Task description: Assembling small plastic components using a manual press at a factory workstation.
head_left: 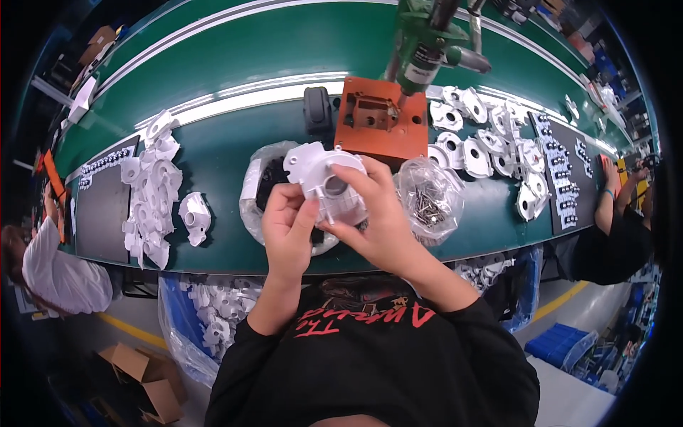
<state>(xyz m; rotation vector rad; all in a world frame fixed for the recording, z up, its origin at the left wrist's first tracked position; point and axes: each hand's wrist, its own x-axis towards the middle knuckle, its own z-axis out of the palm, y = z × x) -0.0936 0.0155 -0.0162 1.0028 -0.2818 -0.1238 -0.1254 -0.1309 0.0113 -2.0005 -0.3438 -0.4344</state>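
Red lettering [413, 314] on black shirt [370, 370], blurred label [412, 74] on press [425, 58]

The white plastic housing [311, 169] (round-holed, irregular in outline) is held up, tilted.

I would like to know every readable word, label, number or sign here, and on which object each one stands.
Black shirt: large red lettering across the chest; wording not copied here.
Green press: pale label with dark print, too small to read.
Held white plastic housing: no readable text visible.
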